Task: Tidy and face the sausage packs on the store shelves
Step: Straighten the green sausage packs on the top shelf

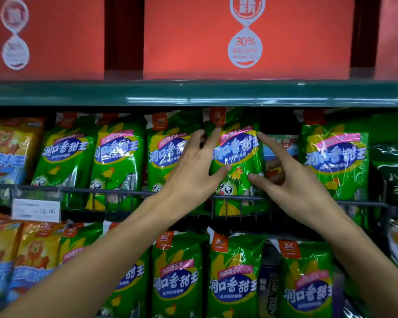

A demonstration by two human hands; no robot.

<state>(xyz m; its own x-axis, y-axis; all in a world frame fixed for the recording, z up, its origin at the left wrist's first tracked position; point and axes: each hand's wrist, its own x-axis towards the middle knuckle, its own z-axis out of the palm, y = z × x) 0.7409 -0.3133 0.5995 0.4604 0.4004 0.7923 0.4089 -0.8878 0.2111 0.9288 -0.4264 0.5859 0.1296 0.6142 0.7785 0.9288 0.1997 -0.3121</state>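
Both hands are on one green sausage pack (236,161) standing upright in the middle shelf row, behind the wire rail (115,192). Left hand (193,171): grip apart, fingers straight along the pack's left edge & top, thumb pressing its front. Right hand (292,180): grip also apart, index finger at the pack's upper right edge, thumb touching the lower right side. More green packs stand left & right of it, e.g. a neighbour pack (335,157) with a gap between. Another green row stands on the shelf below. Price tag (36,210) hangs on the rail at left. Red boxes (246,37) sit on the green shelf (193,92) above.
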